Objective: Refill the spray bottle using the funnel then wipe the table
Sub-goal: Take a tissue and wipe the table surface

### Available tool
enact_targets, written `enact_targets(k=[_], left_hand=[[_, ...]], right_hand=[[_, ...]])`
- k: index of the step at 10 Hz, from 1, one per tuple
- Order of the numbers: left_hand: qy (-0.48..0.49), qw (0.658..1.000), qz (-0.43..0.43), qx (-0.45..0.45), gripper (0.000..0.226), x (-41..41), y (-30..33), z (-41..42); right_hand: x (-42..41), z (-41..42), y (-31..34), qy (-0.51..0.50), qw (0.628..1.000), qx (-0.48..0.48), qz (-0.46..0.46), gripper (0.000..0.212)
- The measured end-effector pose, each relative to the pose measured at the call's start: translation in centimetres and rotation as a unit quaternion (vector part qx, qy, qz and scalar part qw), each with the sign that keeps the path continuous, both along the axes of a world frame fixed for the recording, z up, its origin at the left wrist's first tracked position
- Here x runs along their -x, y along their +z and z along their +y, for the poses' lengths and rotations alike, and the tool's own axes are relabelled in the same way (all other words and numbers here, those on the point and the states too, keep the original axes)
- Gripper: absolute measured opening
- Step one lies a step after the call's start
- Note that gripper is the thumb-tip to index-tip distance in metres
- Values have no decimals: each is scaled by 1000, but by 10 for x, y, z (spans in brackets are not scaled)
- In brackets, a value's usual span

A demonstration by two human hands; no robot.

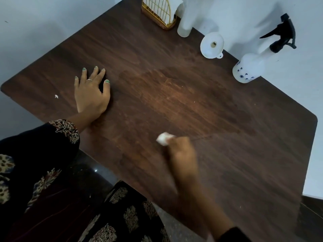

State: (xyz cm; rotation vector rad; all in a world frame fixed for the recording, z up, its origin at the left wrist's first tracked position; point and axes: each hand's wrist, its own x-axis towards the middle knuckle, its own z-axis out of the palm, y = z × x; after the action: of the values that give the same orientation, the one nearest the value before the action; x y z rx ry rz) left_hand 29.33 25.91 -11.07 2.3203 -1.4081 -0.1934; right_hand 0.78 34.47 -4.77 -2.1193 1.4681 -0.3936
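Spray bottle (248, 70) stood upright at the far right edge of the counter (227, 154), against the wall: white body, small blue flower print near the base, black trigger head (281, 34) on top. Funnel (211, 44) was just left of it, white, lying on its side with the mouth toward me and the spout hole visible in the centre. Bottle and funnel were near each other but apart.

My right hand (181, 151) was curled round a small white wad of tissue (163, 138), held low over the near middle of the counter; hand was motion-blurred, so I couldn't tell if the wad touched the wood. My left hand (91, 93) lay flat on the counter to the left, fingers spread and straight, holding nothing; ring on one finger, green nail polish.

Counter was dark brown wood grain with rounded corners. A darker, damp-looking patch (183, 95) spread across the middle toward the bottle. A tiny white scrap (56, 96) sat left of my left hand. At the far edge: a gold wire napkin holder (158, 13) with white napkins, and beside it a white cylindrical container (186, 21). Walls were plain pale; floor was dark below the near edge.
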Motion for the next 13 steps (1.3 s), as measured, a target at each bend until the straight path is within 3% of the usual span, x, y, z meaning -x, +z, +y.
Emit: enact_targets(k=[1, 2, 3, 4, 6, 7, 8, 9, 10, 12, 13], left_hand=[[1, 1000, 0, -2, 50, 0, 1, -1], [3, 1000, -1, -6, 50, 0, 0, -1], [4, 1000, -1, -8, 50, 0, -1, -2], [4, 1000, -4, -10, 50, 0, -1, -2], [7, 1000, 5, 2, 48, -1, -4, -2], [9, 1000, 2, 13, 49, 0, -3, -2], [6, 1000, 6, 12, 50, 0, -2, -3], [5, 1000, 2, 15, 51, 1, -2, -3], [3, 1000, 1, 21, 51, 1, -2, -2], [-3, 1000, 8, 25, 51, 2, -2, 1], [-6, 999, 11, 29, 51, 2, 3, 0]], right_hand=[[66, -65, 13, -165, 979, 51, 106, 29], [119, -114, -14, -294, 930, 119, 188, 41], [110, -147, -31, -316, 921, 97, 205, 37], [57, -168, -34, -284, 936, 114, 176, 34], [-70, -151, -26, -36, 984, 109, 134, 15], [-119, -106, -31, 20, 976, 198, 93, 21], [-127, -68, -30, 55, 986, 160, 0, 24], [-112, -21, -40, 129, 974, 181, -52, 15], [-65, -3, -46, 156, 984, 83, -14, 14], [8, 30, -49, 52, 997, 41, -34, 20], [9, 46, -43, 24, 997, 57, -37, 34]])
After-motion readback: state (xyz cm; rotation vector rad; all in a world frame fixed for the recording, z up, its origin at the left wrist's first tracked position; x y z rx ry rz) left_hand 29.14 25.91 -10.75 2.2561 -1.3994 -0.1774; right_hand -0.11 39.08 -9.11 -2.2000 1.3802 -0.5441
